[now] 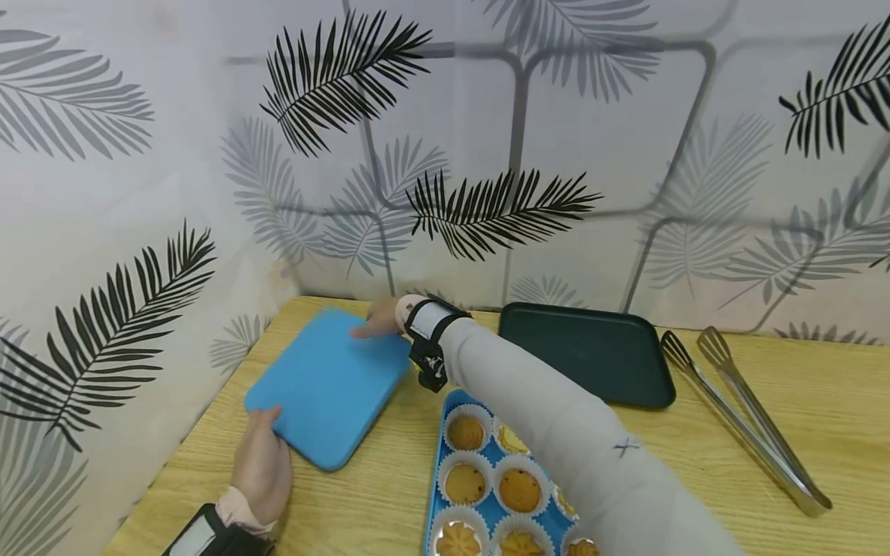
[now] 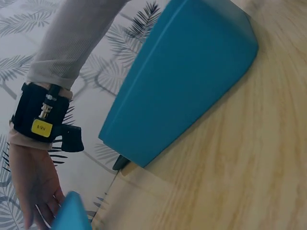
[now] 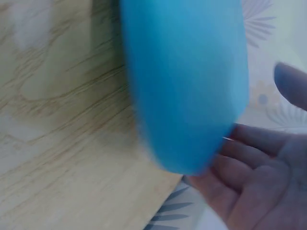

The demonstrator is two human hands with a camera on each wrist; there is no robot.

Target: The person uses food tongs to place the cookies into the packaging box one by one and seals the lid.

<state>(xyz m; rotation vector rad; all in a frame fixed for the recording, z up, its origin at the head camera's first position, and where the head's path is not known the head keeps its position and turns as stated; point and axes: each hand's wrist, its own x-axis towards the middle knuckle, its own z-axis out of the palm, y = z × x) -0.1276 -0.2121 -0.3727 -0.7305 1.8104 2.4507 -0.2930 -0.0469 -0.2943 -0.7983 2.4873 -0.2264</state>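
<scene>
A flat blue rectangular piece with rounded corners, like a lid (image 1: 330,386), is at the left of the table, slightly blurred. My left hand (image 1: 264,463) holds its near left corner, thumb on top. At the far right edge my right hand (image 1: 381,318) grips it, thumb over the top face; its other fingers are hidden. In the right wrist view the blue lid (image 3: 187,86) comes close to the camera, and a hand's fingers touch its rounded end. The left wrist view shows my right hand (image 2: 36,184) beyond a blurred blue tip.
A blue container (image 1: 434,494) of small cakes in paper cups stands near the front middle, partly behind my right sleeve. Its side wall (image 2: 182,81) shows in the left wrist view. Behind lies a dark green tray (image 1: 584,351); metal tongs (image 1: 758,432) lie at the right.
</scene>
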